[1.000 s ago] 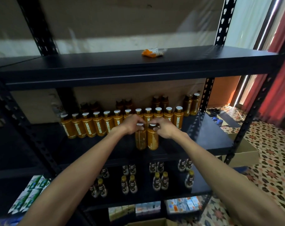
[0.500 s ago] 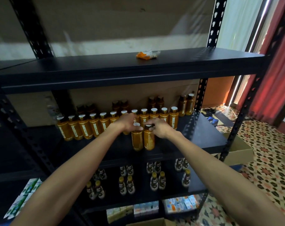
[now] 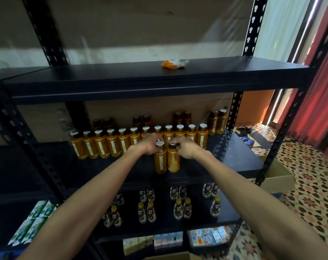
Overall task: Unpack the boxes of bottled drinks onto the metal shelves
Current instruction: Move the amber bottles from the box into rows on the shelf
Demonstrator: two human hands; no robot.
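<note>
Amber bottles (image 3: pixel 160 162) still in left hand (image 3: pixel 152 146) and right hand (image 3: pixel 185 149), same spot.

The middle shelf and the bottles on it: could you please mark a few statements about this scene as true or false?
1. The left hand grips the left front bottle, the right hand the right front bottle. True.
2. Both front bottles lie on their sides. False: they stand upright, side by side.
3. The top shelf holds a row of bottles. False: only an orange packet lies there.
4. A row of orange bottles stands behind the hands. True.
</note>
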